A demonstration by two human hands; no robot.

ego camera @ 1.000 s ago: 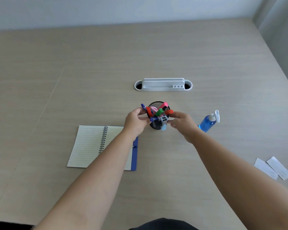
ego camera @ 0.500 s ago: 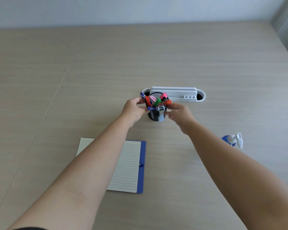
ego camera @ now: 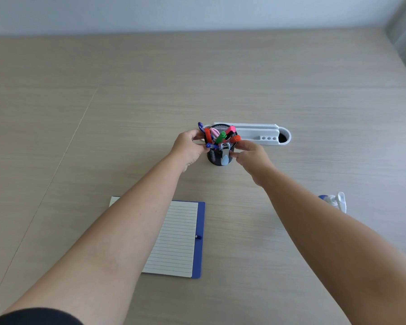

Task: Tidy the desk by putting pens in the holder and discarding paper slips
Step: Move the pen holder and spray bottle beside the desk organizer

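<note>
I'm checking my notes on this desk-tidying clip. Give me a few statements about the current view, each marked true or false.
1. Both hands are at the pen holder. True: left hand and right hand flank it.
2. The holder is empty. False: it holds several coloured pens.
3. The notebook lies open, nearer the person than the holder. True.
4. The white desk tray lies on the notebook. False: it lies behind the holder.
5. Paper slips are in view. False: none show.

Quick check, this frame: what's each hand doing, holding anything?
Left hand: fingers closed on the left side of the black mesh pen holder.
Right hand: fingertips pinching the holder's right side; grip firmness cannot be told.
</note>
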